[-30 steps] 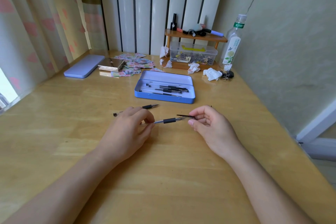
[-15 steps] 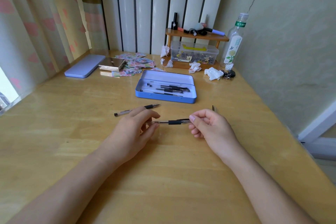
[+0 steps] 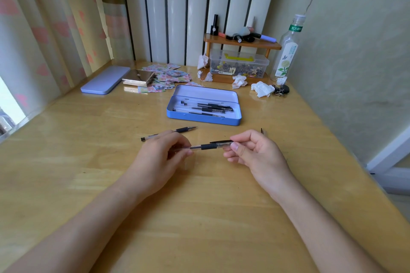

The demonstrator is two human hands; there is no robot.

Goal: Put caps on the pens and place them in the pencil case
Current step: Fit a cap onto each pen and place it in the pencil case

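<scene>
Now pen (image 3: 207, 146) spans both: left hand (image 3: 162, 157) pinches barrel, right hand (image 3: 255, 153) grips cap (image 3: 223, 142)

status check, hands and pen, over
Left hand grips pen barrel, right hand pinches cap onto tip. Case open beyond, path clear. Second pen uncapped on table.

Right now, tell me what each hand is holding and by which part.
Both hold one clear-barrelled black-grip pen: the left hand pinches its rear barrel, and the right hand pinches the clear cap at the tip end.
</scene>
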